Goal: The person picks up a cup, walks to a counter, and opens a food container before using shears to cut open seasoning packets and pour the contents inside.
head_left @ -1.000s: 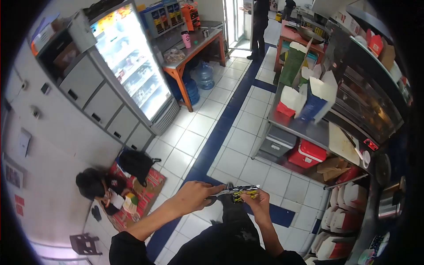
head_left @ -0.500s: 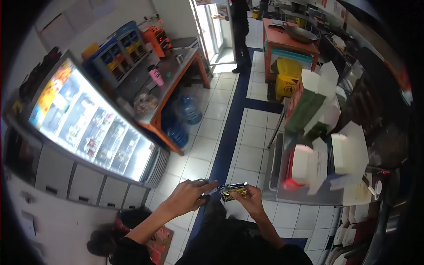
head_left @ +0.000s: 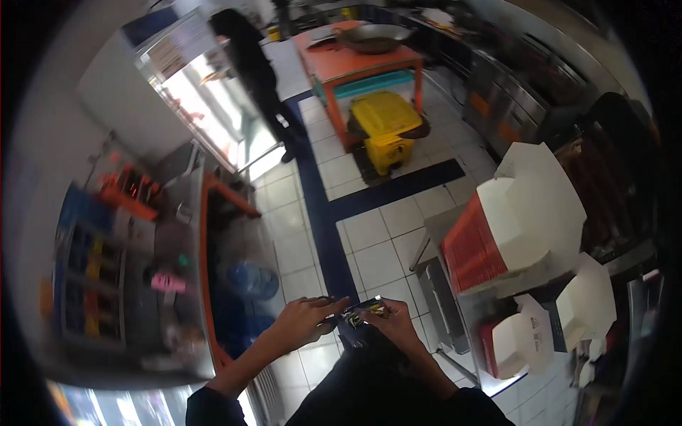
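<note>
My right hand (head_left: pixel 393 325) pinches small shiny sachets (head_left: pixel 362 311), yellow and black with silver edges, low in the middle of the view. Just left of them, my left hand (head_left: pixel 304 323) is closed, its fingertips close to the sachets' left end. Dark loops around its fingers look like the handles of scissors (head_left: pixel 329 321); the blades are too blurred to make out. Both hands are in front of my body, above the tiled floor.
Open food boxes (head_left: pixel 522 220) stand on the counter at right. Ahead are a yellow bin (head_left: pixel 387 131) and an orange table (head_left: pixel 362 64) with a wok (head_left: pixel 375 39). A person (head_left: pixel 252 71) stands by a lit fridge (head_left: pixel 213 106). A worktable (head_left: pixel 174 234) and water jug (head_left: pixel 252 279) are left.
My view has swung left and moved forward, so the boxes and yellow bin appear closer and the display fridge has slid to the lower left. Both hands keep their hold near the sachets.
</note>
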A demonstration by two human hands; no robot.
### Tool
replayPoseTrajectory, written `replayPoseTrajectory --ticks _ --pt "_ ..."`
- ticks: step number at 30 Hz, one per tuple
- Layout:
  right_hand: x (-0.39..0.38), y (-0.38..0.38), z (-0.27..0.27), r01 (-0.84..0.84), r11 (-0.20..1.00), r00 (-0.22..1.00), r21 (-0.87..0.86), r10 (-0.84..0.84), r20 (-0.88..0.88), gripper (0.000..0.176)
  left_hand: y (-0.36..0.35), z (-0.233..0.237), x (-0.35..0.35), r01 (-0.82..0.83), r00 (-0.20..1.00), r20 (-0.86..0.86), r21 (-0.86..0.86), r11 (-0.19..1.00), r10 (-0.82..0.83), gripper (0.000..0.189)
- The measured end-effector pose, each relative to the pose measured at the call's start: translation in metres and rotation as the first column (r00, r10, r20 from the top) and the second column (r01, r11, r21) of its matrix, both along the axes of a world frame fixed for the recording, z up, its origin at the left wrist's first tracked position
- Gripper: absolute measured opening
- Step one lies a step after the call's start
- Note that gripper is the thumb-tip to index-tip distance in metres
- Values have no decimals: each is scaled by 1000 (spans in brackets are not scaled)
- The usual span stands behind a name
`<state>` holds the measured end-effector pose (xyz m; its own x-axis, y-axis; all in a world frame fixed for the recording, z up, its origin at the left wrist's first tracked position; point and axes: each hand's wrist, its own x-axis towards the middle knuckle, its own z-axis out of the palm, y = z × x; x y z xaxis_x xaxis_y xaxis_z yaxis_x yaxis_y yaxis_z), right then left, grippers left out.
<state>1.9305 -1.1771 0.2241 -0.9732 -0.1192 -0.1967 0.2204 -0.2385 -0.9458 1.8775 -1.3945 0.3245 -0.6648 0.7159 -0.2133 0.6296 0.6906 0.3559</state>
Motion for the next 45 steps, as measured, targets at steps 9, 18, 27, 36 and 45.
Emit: replayPoseTrajectory --ticks 9,18,27,36,45 --pt "-286 24 -42 235 951 972 -202 -230 47 18 63 -1 -316 195 978 -66 -65 979 -199 62" --pt "-520 127 -11 475 853 871 -216 -490 -20 15 195 26 -585 384 923 28 -80 920 -383 62" --pt "-733 280 -23 681 731 728 -41 -682 -66 13 375 -7 -832 589 808 -76 62 806 -584 52" --pt "-870 472 -52 780 623 623 -63 -782 -27 13 599 -26 -981 700 713 -40 94 708 -700 43" --pt "-1002 718 -50 641 747 761 174 -649 -15 16 809 -53 -1089 462 882 48 96 882 -468 38"
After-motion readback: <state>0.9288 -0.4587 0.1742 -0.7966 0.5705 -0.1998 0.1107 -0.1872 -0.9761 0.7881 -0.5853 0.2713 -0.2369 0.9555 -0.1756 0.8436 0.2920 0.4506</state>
